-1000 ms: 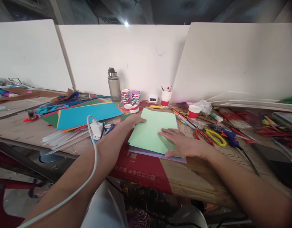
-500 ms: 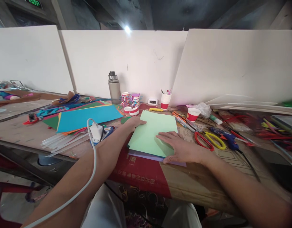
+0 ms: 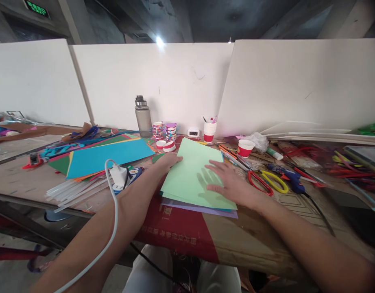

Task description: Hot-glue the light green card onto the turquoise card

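Note:
A stack of pale green paper sheets [image 3: 190, 175] lies in front of me, over a blue edge and a purple sheet [image 3: 202, 208]. At its left edge, my left hand [image 3: 171, 160] has the thumb on top of the green paper; its other fingers are mostly hidden, and the hand appears closed on the edge. Over the right half of the top sheet, my right hand [image 3: 225, 179] is open with fingers spread. Its shadow falls on the paper, and it seems slightly raised off it.
Right of the paper lie red-handled scissors [image 3: 260, 183], yellow-handled scissors [image 3: 275, 182] and a blue glue gun [image 3: 294, 181]. Behind stand paper cups [image 3: 210, 132], a small clock [image 3: 193, 133] and a bottle [image 3: 143, 120]. Blue paper [image 3: 108, 156] and a white-corded plug [image 3: 118, 177] are left.
My right hand has lifted from the near right edge and spread its fingers, exposing the paper's near right corner. My left hand stays at the left edge. The view has shifted slightly.

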Demonstrator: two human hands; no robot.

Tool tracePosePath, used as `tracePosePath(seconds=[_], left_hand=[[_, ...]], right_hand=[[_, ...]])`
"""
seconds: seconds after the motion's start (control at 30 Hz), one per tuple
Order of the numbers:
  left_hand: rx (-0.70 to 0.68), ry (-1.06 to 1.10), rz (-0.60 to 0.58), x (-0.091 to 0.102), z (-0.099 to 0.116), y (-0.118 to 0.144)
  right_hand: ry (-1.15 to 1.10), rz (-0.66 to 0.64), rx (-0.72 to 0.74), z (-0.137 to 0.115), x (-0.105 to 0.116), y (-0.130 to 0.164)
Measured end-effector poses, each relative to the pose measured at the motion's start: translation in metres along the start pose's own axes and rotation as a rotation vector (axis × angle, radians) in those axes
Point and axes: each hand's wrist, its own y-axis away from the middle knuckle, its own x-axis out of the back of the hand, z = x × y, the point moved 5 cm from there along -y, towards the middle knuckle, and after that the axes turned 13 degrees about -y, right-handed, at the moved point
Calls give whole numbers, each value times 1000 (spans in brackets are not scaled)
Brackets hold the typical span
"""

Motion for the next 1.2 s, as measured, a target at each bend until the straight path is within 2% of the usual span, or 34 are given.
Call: tracePosePath(seconds=[0.13,0.23,0.37,0.47,0.57,0.7,0.83,0.97,1.2], left_hand=[[-62,78,-54,0,0,-10],[-173,166,-87,-1,7,-6],[-294,257,-149,-3,17,0],[-333,298,-186,-5,19,1],[-318,313,-204,-5,18,-1],[-223,281,-203,-6,11,-5],[-94,184,-186,-5,0,-9],[13,122,-148,-1,-9,-10],[46,-2,-113,3,-13,-12]], right_hand=[[-15,423,-178,39,25,-6],[-157,568,-340,69,35,-7],[-583,529,-448,83,29,-9],[-913,476,-424,72,23,-10],[-1095,437,-399,60,21,-8],[-1083,436,-473,65,20,-6],[-938,436,-535,82,16,-7],[-795,368,-578,93,9,-10],[-687,285,-625,85,8,-9]])
